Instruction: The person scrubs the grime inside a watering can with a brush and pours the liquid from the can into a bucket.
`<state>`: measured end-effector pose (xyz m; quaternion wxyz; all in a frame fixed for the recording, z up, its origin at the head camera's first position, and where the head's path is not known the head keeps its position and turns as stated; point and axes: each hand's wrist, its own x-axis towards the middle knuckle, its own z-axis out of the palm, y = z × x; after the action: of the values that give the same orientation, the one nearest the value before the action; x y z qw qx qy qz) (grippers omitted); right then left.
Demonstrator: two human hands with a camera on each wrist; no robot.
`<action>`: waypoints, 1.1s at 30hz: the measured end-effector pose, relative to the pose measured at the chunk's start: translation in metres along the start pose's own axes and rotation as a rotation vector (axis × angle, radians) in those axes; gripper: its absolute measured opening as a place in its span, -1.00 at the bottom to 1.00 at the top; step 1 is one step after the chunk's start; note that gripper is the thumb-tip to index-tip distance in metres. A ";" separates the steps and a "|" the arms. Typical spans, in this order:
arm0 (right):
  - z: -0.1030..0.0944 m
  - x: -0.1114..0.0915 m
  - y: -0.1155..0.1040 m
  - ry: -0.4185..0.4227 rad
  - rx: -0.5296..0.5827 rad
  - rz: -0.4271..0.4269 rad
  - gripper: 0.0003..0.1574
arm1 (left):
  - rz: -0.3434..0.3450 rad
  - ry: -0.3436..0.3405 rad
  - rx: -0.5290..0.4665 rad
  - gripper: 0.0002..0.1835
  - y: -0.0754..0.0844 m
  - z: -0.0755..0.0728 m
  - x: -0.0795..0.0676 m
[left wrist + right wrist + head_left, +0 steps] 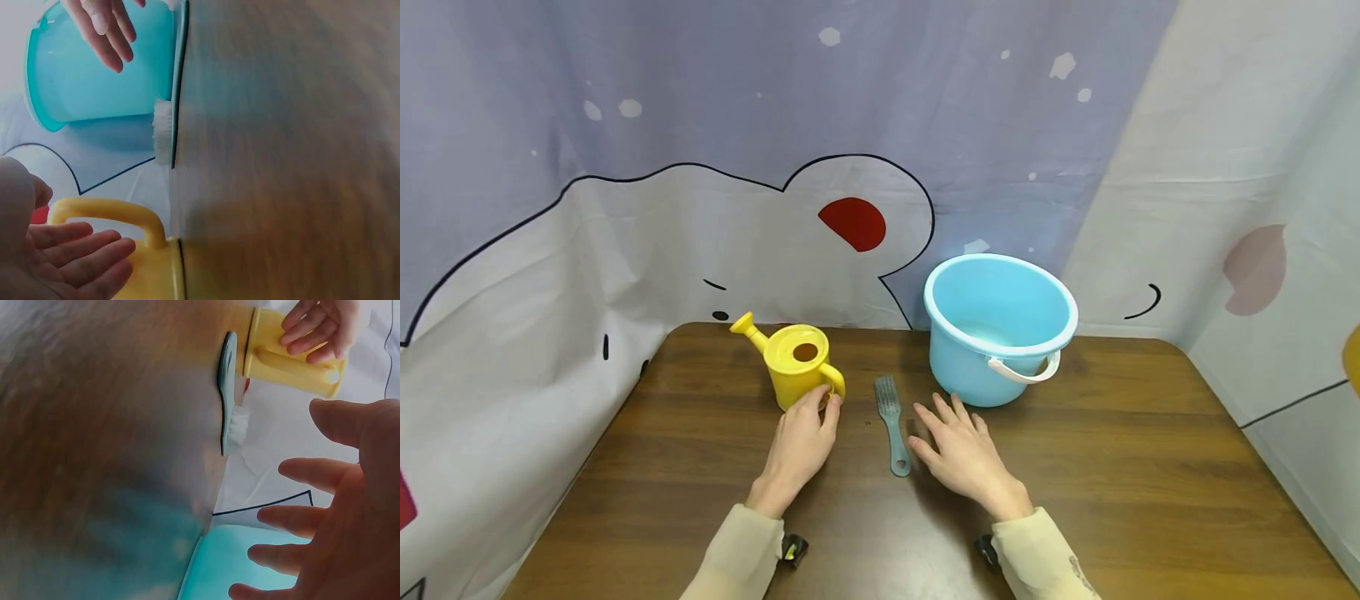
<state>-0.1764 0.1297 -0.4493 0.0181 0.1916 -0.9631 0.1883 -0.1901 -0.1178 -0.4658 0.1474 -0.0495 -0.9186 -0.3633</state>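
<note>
A yellow watering can (786, 379) stands at the left of the table, its spout toward the back left. My left hand (801, 437) is beside its handle (119, 209); in the left wrist view the fingers (94, 256) are loosely extended and not wrapped round it. Whether they touch the can is unclear. Between the hands lies a grey-green brush (892, 429), its pale bristles (238, 427) pointing up. My right hand (962, 458), fingers spread, hovers right of the brush, in front of a light blue bucket (970, 371), and holds nothing.
The bucket's white handle (1026, 375) hangs down at its front right. Behind the brown wooden table (1150, 467) hangs a printed curtain (700, 242), close to the table's back edge.
</note>
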 end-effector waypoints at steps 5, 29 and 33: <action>0.003 0.004 -0.003 -0.003 0.010 0.003 -0.36 | -0.024 -0.001 -0.064 -0.59 -0.001 0.003 0.003; 0.018 0.028 0.004 -0.109 0.256 0.020 -0.37 | -0.088 -0.097 -0.690 -0.58 -0.029 0.023 0.019; 0.019 0.033 0.010 -0.126 0.328 0.000 -0.38 | -0.070 -0.179 -0.783 -0.59 -0.027 0.014 0.019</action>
<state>-0.2098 0.1198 -0.4668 -0.0737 0.2033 -0.9187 0.3304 -0.2172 -0.1285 -0.4869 0.0243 -0.1020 -0.7212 -0.6848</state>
